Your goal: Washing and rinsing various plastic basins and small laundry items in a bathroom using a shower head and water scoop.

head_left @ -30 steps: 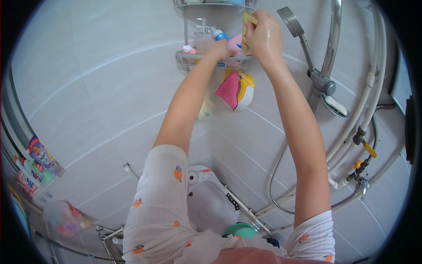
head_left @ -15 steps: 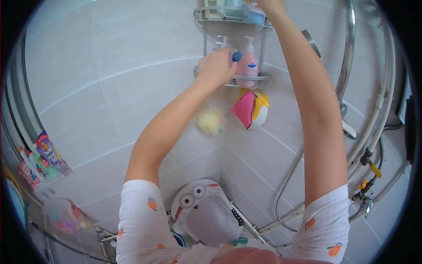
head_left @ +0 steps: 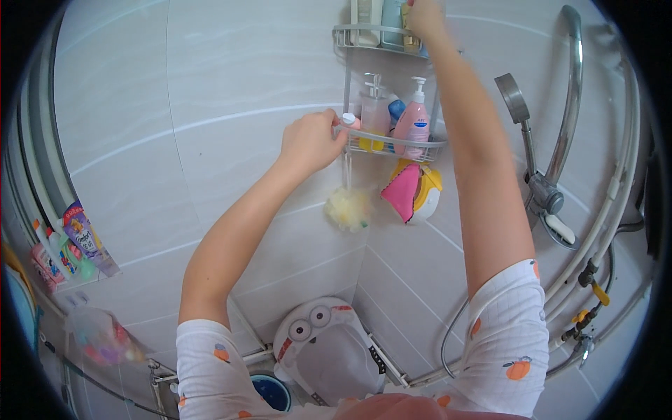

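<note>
My left hand (head_left: 311, 142) is at the left end of the lower rack shelf (head_left: 392, 142), its fingers closed round a small pink bottle (head_left: 352, 122) with a white cap, mostly hidden. Beside it stand a clear pump bottle (head_left: 375, 115) with yellow liquid, a blue-capped bottle (head_left: 397, 108) and a pink pump bottle (head_left: 414, 126). My right hand (head_left: 425, 22) reaches to the upper shelf (head_left: 378, 38), closed on a golden bottle (head_left: 411, 31) that its fingers partly cover. A white bottle (head_left: 365, 21) and a pale blue-green bottle (head_left: 392, 24) stand left of it.
Below the rack hang a pale yellow bath puff (head_left: 348, 208) and a pink cloth (head_left: 401, 194). At right are a shower head (head_left: 512, 98), a soap dish with soap (head_left: 560, 229) and pipes (head_left: 616, 168). Lower down are a white seat with cartoon eyes (head_left: 322, 315) and a blue basin (head_left: 271, 392).
My left hand has moved left from in front of the clear pump bottle to the shelf's end. The view has shifted, so the rack sits lower and more of my right hand shows.
</note>
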The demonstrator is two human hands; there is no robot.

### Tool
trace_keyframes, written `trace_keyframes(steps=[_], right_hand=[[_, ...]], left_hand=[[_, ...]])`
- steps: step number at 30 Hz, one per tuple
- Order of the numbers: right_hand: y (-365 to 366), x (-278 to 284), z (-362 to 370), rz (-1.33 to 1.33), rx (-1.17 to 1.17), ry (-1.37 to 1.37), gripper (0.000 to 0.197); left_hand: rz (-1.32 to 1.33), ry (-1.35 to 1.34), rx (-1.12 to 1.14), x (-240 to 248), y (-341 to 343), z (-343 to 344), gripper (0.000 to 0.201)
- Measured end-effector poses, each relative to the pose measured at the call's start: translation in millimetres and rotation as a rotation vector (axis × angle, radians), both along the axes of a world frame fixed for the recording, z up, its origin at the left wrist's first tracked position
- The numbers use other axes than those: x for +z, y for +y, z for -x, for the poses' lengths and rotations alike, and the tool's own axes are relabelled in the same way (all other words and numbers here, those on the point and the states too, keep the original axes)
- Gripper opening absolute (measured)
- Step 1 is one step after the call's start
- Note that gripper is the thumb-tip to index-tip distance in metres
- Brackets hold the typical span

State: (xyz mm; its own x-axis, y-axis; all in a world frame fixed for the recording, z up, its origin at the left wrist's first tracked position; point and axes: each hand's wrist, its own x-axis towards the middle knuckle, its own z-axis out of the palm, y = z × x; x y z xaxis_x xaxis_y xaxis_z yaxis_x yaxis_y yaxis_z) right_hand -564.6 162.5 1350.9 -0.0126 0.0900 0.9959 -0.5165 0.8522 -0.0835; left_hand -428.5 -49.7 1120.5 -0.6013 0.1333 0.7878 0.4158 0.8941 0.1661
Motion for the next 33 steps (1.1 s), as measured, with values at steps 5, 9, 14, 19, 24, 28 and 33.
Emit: trace_keyframes(steps=[5, 9, 14, 19, 24, 28, 33], right_hand=[[-14.8, -28.0, -34.5, 0.057, 0.045, -0.203, 0.019], [-33.0, -55.6, -71.8, -0.042, -0.182, 0.035, 0.019], [-64.6, -158.0, -121.9, 0.001, 0.195, 0.19, 0.02], [-76.3, -332.1, -163.6, -0.151, 0.484, -0.457, 0.027], [-40.8, -507.5, -211.2, -0.184, 0.618, -0.786, 0.027], [-1.6, -620.0, -271.0, -0.284, 0.795, -1.009, 0.029], [60.5, -717.9, -349.0, -0.395, 0.892, -1.086, 0.029]], left_hand=[[-0.002, -0.002, -0.024, -11.6, -3.6, -6.4, 0.025], [-0.047, -0.024, -0.046, -26.3, 0.8, -9.2, 0.025], [-0.2, -0.085, -0.195, -77.4, 13.8, -24.3, 0.029], [-0.403, -0.318, -0.228, -187.3, 17.1, -72.9, 0.031], [-0.604, -0.443, -0.099, -330.1, 38.7, -156.8, 0.031], [-0.652, -0.542, 0.138, -430.9, 45.7, -267.4, 0.029], [-0.792, -0.537, 0.448, -510.1, 57.6, -421.7, 0.027]])
